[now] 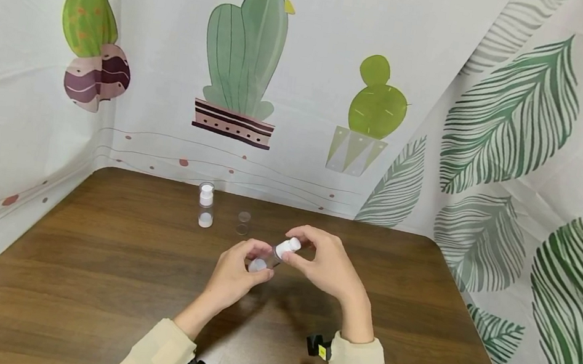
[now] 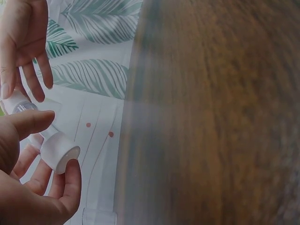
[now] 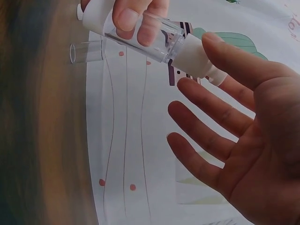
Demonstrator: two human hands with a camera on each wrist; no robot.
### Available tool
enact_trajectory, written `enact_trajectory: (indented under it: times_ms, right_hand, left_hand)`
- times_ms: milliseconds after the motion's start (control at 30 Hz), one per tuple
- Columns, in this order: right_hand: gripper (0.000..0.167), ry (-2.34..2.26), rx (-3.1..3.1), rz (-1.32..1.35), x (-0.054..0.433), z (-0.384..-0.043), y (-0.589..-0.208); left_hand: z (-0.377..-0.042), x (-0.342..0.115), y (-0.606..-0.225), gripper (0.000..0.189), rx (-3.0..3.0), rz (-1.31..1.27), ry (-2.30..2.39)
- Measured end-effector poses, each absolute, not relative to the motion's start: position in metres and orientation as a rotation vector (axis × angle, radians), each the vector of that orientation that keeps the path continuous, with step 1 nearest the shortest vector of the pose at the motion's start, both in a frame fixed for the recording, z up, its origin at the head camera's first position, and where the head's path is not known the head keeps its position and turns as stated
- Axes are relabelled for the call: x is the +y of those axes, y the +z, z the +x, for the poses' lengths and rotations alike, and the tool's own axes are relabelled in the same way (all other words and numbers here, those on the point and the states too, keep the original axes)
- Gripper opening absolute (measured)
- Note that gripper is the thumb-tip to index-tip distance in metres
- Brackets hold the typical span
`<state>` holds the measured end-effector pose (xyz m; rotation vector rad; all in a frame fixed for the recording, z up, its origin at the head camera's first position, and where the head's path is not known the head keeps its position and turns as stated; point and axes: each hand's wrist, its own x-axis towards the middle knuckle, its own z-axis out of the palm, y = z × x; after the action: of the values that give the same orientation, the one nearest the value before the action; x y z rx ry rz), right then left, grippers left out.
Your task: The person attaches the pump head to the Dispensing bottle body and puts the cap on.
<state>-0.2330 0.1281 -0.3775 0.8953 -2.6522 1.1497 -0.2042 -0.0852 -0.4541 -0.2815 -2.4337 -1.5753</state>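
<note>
My left hand grips a small clear pump bottle round its see-through body, near the white base. The bottle is tilted above the table, its top leaning up and to the right. At that top, the thumb and index finger of my right hand pinch the white pump head. The other right fingers spread away from the bottle in the right wrist view. Part of the bottle's body is hidden behind my left fingers.
A second pump bottle with a white top and a clear cap over it stands upright at the back of the brown wooden table. Right of it stands a loose clear cap. Behind the table hangs a printed cloth.
</note>
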Motion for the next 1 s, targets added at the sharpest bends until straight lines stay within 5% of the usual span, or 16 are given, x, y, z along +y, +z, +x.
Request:
enact_trajectory:
  times_ms: [300, 1000]
  right_hand:
    - [0.041, 1.158, -2.604, 0.934, 0.1332, -0.2314, -0.3744]
    - [0.022, 1.152, -2.617, 0.983, 0.1304, -0.2319, -0.3748]
  left_hand:
    - [-0.2042, -0.0856, -0.4536, 0.038, -2.434, -0.277, -1.582]
    - [-0.2040, -0.0858, -0.4547, 0.038, -2.439, -0.275, -1.592]
